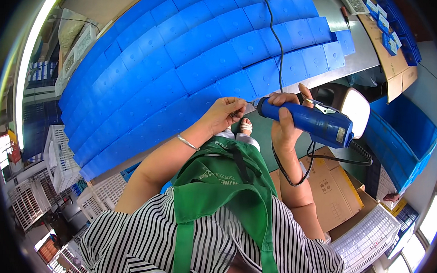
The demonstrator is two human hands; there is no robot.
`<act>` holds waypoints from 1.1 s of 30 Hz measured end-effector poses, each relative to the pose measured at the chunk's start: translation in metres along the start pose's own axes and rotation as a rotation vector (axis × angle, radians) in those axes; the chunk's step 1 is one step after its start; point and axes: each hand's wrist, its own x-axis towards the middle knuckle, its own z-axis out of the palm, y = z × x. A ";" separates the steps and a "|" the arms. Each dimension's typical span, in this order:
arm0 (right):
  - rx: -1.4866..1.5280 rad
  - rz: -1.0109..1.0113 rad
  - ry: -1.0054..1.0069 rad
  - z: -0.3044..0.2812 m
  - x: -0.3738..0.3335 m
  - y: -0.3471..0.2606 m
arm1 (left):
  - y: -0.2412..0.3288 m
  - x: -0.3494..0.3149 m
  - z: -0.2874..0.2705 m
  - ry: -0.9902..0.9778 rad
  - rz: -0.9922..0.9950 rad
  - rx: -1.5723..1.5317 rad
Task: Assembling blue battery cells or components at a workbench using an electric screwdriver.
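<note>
Right hand is wrapped closed around the body of a blue electric screwdriver, which lies roughly level with its tip pointing toward the left hand. A black cord runs up and away from the right hand across the table; a second black cable loops below the tool's rear end and past the right wrist.

Left hand is just beside the tool tip, fingers pinched narrow together at the bit; whether a screw sits between them is too small to tell. A thin silver bracelet sits on the left wrist.

Beyond both hands: rows of flat blue plastic panels covering the table. Below the right forearm: a cardboard box. Green apron over a striped shirt, nearest the camera.
</note>
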 end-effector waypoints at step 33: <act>-0.424 -0.036 0.206 0.012 -0.025 0.057 | 0.052 -0.013 -0.026 0.024 0.060 0.415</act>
